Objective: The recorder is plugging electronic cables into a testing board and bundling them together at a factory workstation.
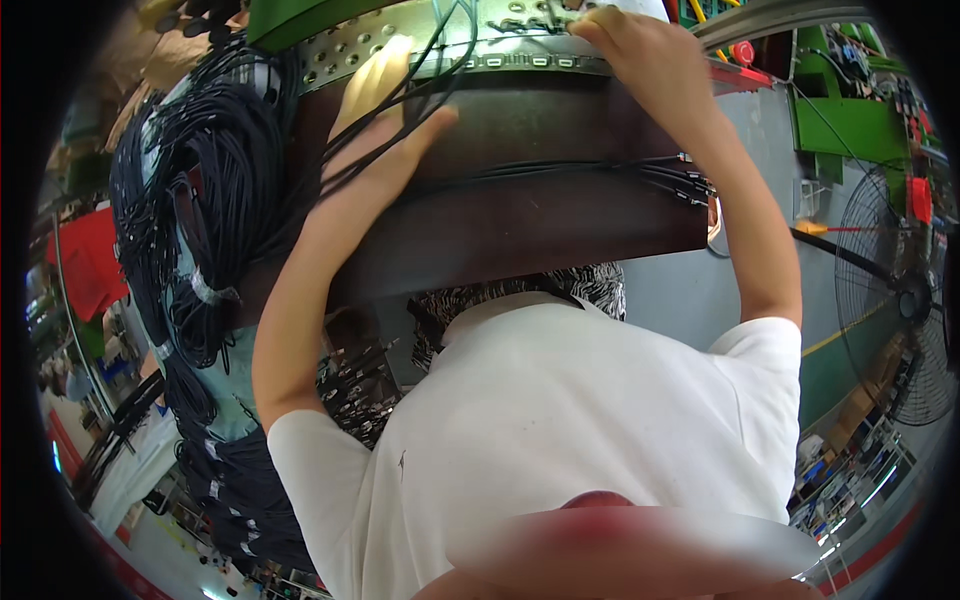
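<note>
My left hand (380, 150) reaches to the near left edge of a metal fixture plate (350, 50), slightly blurred. Its fingers are stretched out and its thumb stands apart. Several thin black cables (400, 105) cross over this hand and rise onto the plate. At the plate's right part, my right hand (645, 55) is closed in a pinch beside small dark parts (530, 25) on the plate. What lies between those fingertips is hidden. Along the plate's front edge runs a row of small rectangular slots (520, 62).
A dark brown bench surface (540, 225) lies before me, with more black cables (560, 170) across it, their connector ends at the right edge. Thick bundles of black cable (215, 190) hang at the left. A green machine part (300, 20) borders the plate. A fan (905, 300) stands at right.
</note>
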Tool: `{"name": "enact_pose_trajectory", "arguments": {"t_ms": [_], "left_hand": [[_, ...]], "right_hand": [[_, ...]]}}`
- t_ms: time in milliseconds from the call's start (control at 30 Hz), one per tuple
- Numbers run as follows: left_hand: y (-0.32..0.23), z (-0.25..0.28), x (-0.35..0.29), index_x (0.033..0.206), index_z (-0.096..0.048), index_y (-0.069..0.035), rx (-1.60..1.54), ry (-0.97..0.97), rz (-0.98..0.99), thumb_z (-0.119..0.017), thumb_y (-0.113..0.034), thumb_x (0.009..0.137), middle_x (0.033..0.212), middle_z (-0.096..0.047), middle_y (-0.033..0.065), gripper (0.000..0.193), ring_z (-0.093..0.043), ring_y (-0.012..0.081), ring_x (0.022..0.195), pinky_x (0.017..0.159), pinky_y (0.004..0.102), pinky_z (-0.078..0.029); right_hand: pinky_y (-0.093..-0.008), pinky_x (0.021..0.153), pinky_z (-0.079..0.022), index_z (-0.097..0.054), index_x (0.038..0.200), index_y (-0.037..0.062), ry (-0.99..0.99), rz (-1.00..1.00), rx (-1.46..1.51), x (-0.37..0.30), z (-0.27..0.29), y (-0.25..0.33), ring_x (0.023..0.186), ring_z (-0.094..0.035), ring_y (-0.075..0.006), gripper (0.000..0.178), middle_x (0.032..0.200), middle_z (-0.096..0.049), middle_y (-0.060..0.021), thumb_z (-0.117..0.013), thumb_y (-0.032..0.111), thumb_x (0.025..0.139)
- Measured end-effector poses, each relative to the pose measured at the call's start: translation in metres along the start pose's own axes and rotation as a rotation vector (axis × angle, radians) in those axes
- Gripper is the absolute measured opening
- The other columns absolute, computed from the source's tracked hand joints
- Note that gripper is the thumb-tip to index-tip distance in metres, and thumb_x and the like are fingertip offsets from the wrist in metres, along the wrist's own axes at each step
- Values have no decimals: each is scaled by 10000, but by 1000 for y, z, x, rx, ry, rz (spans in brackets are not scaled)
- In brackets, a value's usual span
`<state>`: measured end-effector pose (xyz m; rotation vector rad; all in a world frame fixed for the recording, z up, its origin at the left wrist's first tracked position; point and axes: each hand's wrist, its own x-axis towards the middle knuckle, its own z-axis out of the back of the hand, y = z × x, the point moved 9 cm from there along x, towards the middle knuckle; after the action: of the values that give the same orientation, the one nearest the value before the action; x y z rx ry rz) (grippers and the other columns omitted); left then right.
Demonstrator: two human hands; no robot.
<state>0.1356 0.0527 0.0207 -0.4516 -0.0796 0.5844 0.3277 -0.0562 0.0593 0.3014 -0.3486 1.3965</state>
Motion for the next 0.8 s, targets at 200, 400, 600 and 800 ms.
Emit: {"name": "enact_pose_trajectory", "arguments": {"t_ms": [200, 400, 600, 800], "left_hand": [[-21, -10, -94, 1203, -599, -55, 278, -204, -487, -726, -279, 776, 1113, -626, 67, 499, -639, 220, 915, 758, 320, -512], [-13, -9, -50, 928, -617, -30, -100, 85, -280, -670, -118, 810, 814, -625, 69, 157, -614, 191, 654, 593, 300, -494], [-112, -81, 11, 964, -628, 20, -921, 1052, -26, -538, -364, 963, 679, -598, 32, 395, -489, 79, 471, 441, 217, -391], [-175, -93, 15, 850, -646, 10, -1174, 785, -7, -565, -194, 930, 680, -624, 14, 233, -499, 68, 517, 495, 238, -403]], "right_hand": [[-319, 692, -544, -670, 992, 34, -225, -422, 96, -177, 75, -61, 801, -688, -252, 166, 883, -712, -103, -671, 163, 888], [-371, 881, -488, -692, 1086, 73, -166, -338, 364, -218, 57, 8, 1025, -618, -282, 225, 1147, -643, -94, -619, 166, 894], [-362, 825, -444, -697, 996, 135, -151, -236, 134, -180, 41, 47, 913, -579, -227, 238, 1003, -629, -26, -665, 101, 763], [-347, 838, -479, -608, 1165, 0, -321, -839, 1124, -201, 34, -9, 967, -596, -199, 375, 1080, -640, -90, -553, 316, 969]]}}
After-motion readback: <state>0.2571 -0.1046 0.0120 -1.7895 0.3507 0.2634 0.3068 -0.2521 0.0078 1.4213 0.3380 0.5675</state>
